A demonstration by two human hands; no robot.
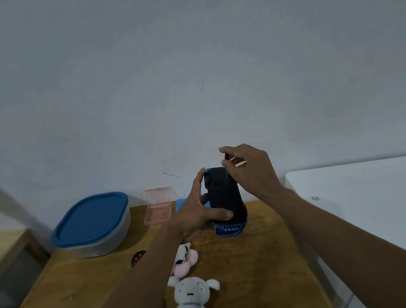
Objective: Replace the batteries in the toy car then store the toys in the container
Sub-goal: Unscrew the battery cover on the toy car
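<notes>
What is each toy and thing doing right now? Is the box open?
toy car: held upright, underside facing the camera, nose end on the table
left hand: gripping the car
right hand: pinching a thin tool at the car's top
container: lid on, closed
white plush dog: lying on the table
pink plush: lying, partly hidden by the arm

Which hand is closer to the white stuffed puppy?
Left. The left hand grips the toy car just beyond the white stuffed puppy. The right hand is higher and farther back, pinching a thin tool at the car's top.
</notes>
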